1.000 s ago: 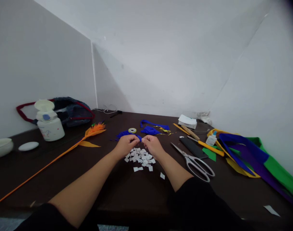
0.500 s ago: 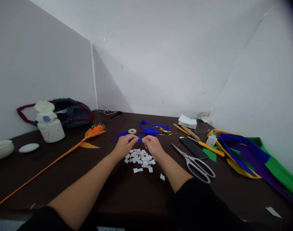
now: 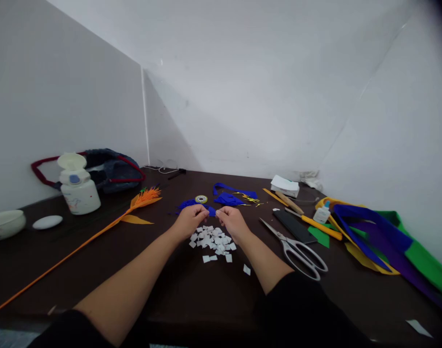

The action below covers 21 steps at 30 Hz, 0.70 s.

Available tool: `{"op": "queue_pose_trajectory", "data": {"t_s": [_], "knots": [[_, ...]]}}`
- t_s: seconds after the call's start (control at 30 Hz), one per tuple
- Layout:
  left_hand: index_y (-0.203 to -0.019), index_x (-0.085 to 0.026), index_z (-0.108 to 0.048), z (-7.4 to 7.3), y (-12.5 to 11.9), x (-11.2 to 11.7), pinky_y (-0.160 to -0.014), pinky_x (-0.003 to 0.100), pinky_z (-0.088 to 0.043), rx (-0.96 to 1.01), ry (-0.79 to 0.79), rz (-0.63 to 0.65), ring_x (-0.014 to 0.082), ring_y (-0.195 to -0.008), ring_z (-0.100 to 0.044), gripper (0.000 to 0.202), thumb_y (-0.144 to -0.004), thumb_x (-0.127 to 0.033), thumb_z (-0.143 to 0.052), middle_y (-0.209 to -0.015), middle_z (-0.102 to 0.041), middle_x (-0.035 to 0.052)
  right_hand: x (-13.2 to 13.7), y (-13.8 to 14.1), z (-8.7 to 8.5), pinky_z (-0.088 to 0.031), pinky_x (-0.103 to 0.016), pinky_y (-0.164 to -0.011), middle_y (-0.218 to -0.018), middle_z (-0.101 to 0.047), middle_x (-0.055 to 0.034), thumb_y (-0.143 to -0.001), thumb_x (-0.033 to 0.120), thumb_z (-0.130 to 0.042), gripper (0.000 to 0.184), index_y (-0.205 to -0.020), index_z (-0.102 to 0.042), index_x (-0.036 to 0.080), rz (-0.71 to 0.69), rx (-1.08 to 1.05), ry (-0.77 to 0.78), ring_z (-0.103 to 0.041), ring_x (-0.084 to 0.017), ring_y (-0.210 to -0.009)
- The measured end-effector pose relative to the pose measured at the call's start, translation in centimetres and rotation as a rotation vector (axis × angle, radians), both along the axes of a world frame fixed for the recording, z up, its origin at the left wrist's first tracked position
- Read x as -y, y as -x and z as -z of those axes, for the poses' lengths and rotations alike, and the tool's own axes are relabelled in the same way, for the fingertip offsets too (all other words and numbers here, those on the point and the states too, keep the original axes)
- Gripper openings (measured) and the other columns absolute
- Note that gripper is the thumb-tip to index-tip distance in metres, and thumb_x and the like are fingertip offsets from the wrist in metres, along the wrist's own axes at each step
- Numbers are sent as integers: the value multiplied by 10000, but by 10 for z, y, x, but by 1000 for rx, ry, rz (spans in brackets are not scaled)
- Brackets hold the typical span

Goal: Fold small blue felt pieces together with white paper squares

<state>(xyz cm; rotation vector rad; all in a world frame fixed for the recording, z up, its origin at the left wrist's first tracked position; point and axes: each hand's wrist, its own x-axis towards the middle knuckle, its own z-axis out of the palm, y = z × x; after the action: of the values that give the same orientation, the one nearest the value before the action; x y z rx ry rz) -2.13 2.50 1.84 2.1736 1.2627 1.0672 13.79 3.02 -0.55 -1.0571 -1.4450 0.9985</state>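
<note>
Between my fingertips is a small blue piece of crepe paper (image 3: pixel 212 211). My left hand (image 3: pixel 190 218) pinches its left end, and my right hand (image 3: pixel 231 221) pinches the right end. Just below my hands lies a loose pile of small white paper squares (image 3: pixel 213 240), some partly hidden by my fingers and wrists. Beyond my left hand are blue shreds (image 3: pixel 188 204) and a roll of tape (image 3: pixel 201 198). Past my right hand lie a folded blue piece (image 3: pixel 228 199), a blue strip (image 3: pixel 230 187) and yellow bits (image 3: pixel 250 197).
Scissors (image 3: pixel 295 249), a black flat slab (image 3: pixel 293 226), a yellow-handled tool (image 3: pixel 321 227), a glue bottle (image 3: pixel 321 212) and coloured paper strips (image 3: pixel 380 232) lie right. An orange paper flower (image 3: pixel 144 197), a white bottle (image 3: pixel 79 191), a bowl (image 3: pixel 7 224) and a bag (image 3: pixel 115 169) are left.
The whole view has shifted slightly, so everything sits a little further right and lower. Both hands keep their pinch on the blue piece, which shows a bit more between the fingertips.
</note>
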Motion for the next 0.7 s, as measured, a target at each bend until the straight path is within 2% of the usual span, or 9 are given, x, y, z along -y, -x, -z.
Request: {"op": "queue_pose_trajectory", "data": {"t_s": [0.17, 0.4, 0.53, 0.7], "knots": [[-642, -161, -553, -2, -1, 3, -616, 232, -385, 33, -18, -23, 126, -625, -519, 172, -698, -298, -466, -641, -586, -6, -2, 0, 2, -318, -208, -464, -478, -458, 40, -661, 313, -518, 174, -600, -539, 152, 10, 15, -33, -373, -71, -439], [-664, -159, -557, -1, -3, 4, -598, 228, -386, 10, -75, -74, 122, -614, -514, 110, -669, -239, -481, -653, -588, -3, -1, 1, 2, -329, -208, -472, -480, -459, 40, -657, 312, -515, 173, -598, -532, 150, 22, 9, -22, -383, -72, -444], [-692, -163, -555, 1, -2, 3, -633, 245, -400, 9, -74, -49, 129, -644, -522, 100, -662, -236, -493, -681, -586, 2, 0, 0, 0, -324, -208, -470, -480, -453, 41, -655, 307, -517, 167, -596, -528, 151, 26, 15, -30, -371, -69, -440], [-917, -157, -527, 2, 0, 1, -701, 264, -418, 85, -4, 84, 152, -778, -538, 317, -628, -279, -570, -855, -592, 32, -1, -1, 1, -334, -213, -486, -505, -465, 36, -665, 324, -512, 178, -617, -534, 154, 28, 55, -57, -385, -76, -461]]}}
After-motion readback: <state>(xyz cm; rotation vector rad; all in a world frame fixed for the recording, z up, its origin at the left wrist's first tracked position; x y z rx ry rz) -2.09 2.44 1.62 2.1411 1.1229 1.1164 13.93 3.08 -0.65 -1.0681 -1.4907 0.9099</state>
